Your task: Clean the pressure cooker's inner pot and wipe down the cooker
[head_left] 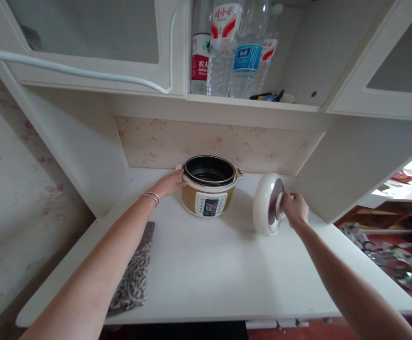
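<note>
A gold and white rice cooker (pixel 188 194) stands uncovered at the back of the white countertop, its control panel facing me. Its dark inner pot (pixel 209 169) is open to view, but I cannot make out the bottom. At the cooker's left rim, my left hand (pixel 172 183) grips the side, with some fingers hidden behind it. Off to the right, my right hand (pixel 296 208) is closed around the handle of the round white lid (pixel 262 205). The lid is tipped on edge, its dark centre towards my right hand; whether it touches the counter I cannot tell.
A folded patterned grey cloth (pixel 135 276) lies under my left forearm. Overhead, a cabinet shelf (pixel 227 100) holds several plastic bottles (pixel 246 61). A white cable (pixel 85 73) hangs across the upper left. Side panels flank the white countertop (pixel 199 264).
</note>
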{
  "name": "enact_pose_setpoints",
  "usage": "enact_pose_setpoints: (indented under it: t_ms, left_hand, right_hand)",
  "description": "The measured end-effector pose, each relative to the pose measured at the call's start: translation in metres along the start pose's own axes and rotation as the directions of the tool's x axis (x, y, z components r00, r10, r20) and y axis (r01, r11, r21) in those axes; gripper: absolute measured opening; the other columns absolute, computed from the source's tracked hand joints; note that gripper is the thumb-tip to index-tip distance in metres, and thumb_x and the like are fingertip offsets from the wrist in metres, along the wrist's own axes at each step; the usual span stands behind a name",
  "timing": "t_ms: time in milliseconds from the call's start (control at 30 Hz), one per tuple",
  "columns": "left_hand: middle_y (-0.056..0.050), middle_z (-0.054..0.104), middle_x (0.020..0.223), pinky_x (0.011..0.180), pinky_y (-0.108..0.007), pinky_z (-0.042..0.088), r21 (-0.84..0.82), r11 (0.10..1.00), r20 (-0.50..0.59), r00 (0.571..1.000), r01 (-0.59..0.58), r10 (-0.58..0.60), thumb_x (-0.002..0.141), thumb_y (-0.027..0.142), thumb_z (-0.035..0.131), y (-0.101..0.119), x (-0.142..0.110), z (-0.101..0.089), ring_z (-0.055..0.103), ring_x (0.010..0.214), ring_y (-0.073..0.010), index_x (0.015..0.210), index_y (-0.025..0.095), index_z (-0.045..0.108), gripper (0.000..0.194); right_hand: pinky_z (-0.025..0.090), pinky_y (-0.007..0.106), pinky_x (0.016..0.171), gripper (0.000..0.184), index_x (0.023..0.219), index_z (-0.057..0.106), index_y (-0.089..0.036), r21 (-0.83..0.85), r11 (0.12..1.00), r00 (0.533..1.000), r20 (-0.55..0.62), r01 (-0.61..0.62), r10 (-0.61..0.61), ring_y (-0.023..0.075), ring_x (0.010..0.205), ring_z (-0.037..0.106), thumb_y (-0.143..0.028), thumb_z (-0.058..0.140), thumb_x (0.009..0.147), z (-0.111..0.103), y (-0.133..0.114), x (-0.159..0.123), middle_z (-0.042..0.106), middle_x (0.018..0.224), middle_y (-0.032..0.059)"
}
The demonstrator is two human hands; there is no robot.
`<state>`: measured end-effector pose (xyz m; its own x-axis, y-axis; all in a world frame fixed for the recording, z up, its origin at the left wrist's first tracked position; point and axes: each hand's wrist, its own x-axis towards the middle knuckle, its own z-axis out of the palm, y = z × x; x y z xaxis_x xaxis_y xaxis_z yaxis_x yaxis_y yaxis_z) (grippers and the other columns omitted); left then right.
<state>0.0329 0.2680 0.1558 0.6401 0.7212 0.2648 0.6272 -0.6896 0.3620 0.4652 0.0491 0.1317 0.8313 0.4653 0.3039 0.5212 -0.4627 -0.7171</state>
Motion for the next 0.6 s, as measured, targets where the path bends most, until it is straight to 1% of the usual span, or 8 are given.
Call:
enact_pose_setpoints:
  t_ms: [67, 133, 233, 300, 367, 467, 533, 600]
  left_hand:
    - [-0.011, 0.033, 0.154, 0.118, -0.031, 0.021, 0.030, 0.999, -0.049, 0.999, 0.013, -0.012, 0.091, 0.050, 0.047, 0.000, -0.001, 0.000, 0.032, 0.142, -0.0214, 0.147, 0.013, 0.036, 0.068]
    - [-0.011, 0.036, 0.153, 0.117, -0.031, 0.023, 0.042, 0.999, -0.080, 0.997, 0.013, -0.009, 0.091, 0.048, 0.047, 0.000, -0.001, 0.003, 0.034, 0.141, -0.0208, 0.147, 0.013, 0.037, 0.066]
    - [-0.011, 0.039, 0.151, 0.116, -0.032, 0.026, 0.040, 0.999, -0.094, 0.996, 0.014, -0.011, 0.091, 0.048, 0.049, -0.002, -0.001, 0.007, 0.037, 0.139, -0.0215, 0.145, 0.013, 0.040, 0.065]
    - [-0.011, 0.040, 0.150, 0.116, -0.033, 0.027, 0.035, 0.999, -0.097, 0.995, 0.018, -0.015, 0.091, 0.048, 0.049, -0.003, -0.001, 0.008, 0.038, 0.139, -0.0221, 0.145, 0.013, 0.041, 0.065]
    - [-0.011, 0.041, 0.150, 0.116, -0.034, 0.027, 0.022, 1.000, -0.107, 0.994, 0.011, -0.008, 0.091, 0.048, 0.049, -0.004, -0.001, 0.008, 0.038, 0.139, -0.0220, 0.144, 0.013, 0.043, 0.064]
    - [-0.011, 0.042, 0.149, 0.116, -0.034, 0.027, 0.005, 1.000, -0.116, 0.993, -0.007, 0.007, 0.092, 0.047, 0.049, -0.005, -0.001, 0.010, 0.036, 0.140, -0.0217, 0.143, 0.013, 0.045, 0.062]
    - [-0.011, 0.042, 0.149, 0.116, -0.034, 0.027, -0.004, 1.000, -0.122, 0.992, -0.008, 0.007, 0.091, 0.047, 0.050, -0.006, -0.001, 0.011, 0.036, 0.140, -0.0220, 0.143, 0.014, 0.045, 0.061]
    - [-0.011, 0.042, 0.149, 0.116, -0.035, 0.028, -0.021, 1.000, -0.135, 0.991, 0.000, -0.003, 0.091, 0.046, 0.051, -0.006, 0.000, 0.013, 0.037, 0.139, -0.0226, 0.143, 0.015, 0.045, 0.061]
  right_hand:
    - [0.048, 0.041, 0.075, 0.044, 0.100, 0.065, -0.020, -0.157, 0.976, 0.989, 0.010, 0.148, -0.149, 0.0285, 0.085, 0.063, -0.054, 0.043, 0.083, -0.011, -0.032, 0.001, 0.068, 0.087, 0.0107]
    - [0.047, 0.041, 0.079, 0.047, 0.107, 0.065, -0.020, -0.224, 0.935, 0.961, 0.039, 0.275, -0.273, 0.0292, 0.090, 0.063, -0.054, 0.042, 0.084, -0.021, -0.068, 0.002, 0.069, 0.095, 0.0121]
    - [0.046, 0.040, 0.081, 0.049, 0.110, 0.065, -0.019, -0.281, 0.851, 0.894, 0.075, 0.444, -0.442, 0.0293, 0.094, 0.062, -0.054, 0.041, 0.086, -0.032, -0.124, 0.006, 0.068, 0.106, 0.0149]
    - [0.045, 0.040, 0.082, 0.052, 0.105, 0.068, -0.016, -0.312, 0.797, 0.854, 0.120, 0.517, -0.507, 0.0308, 0.097, 0.062, -0.056, 0.039, 0.088, -0.032, -0.163, 0.010, 0.066, 0.109, 0.0180]
    - [0.045, 0.042, 0.083, 0.057, 0.103, 0.069, -0.014, -0.320, 0.763, 0.827, 0.186, 0.562, -0.531, 0.0325, 0.100, 0.061, -0.058, 0.037, 0.089, -0.026, -0.200, 0.014, 0.067, 0.106, 0.0205]
    - [0.045, 0.044, 0.085, 0.060, 0.107, 0.068, -0.011, -0.321, 0.733, 0.799, 0.289, 0.600, -0.527, 0.0343, 0.102, 0.061, -0.059, 0.037, 0.089, -0.006, -0.250, 0.014, 0.068, 0.103, 0.0222]
    - [0.045, 0.046, 0.086, 0.062, 0.110, 0.068, -0.010, -0.330, 0.698, 0.769, 0.346, 0.636, -0.537, 0.0353, 0.104, 0.061, -0.059, 0.036, 0.090, 0.012, -0.276, 0.009, 0.067, 0.106, 0.0235]
    - [0.045, 0.047, 0.088, 0.065, 0.115, 0.066, -0.008, -0.330, 0.658, 0.733, 0.390, 0.677, -0.558, 0.0365, 0.107, 0.059, -0.058, 0.031, 0.092, 0.032, -0.294, 0.000, 0.065, 0.111, 0.0256]
